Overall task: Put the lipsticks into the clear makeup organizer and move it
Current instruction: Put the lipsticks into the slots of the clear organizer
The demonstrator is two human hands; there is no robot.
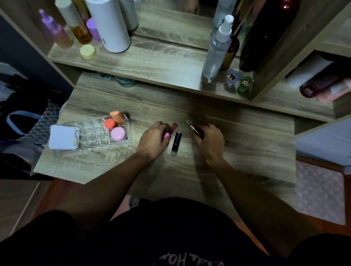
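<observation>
Wooden desk (242, 150): both hands closed on lipsticks, left hand (154, 138), right hand (209, 138); organizer (95, 135) at nine o'clock, so drop them in upright.

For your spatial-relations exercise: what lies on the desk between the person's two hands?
In the head view, a black lipstick lies on the bare desk between the left hand and the right hand, touching neither.

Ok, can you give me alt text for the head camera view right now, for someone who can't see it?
Both hands are on lipsticks on the wooden vanity top: the left hand closes on a pink lipstick, the right hand on a dark one, and a black lipstick lies between them. The clear makeup organizer sits left, holding makeup sponges.
</observation>
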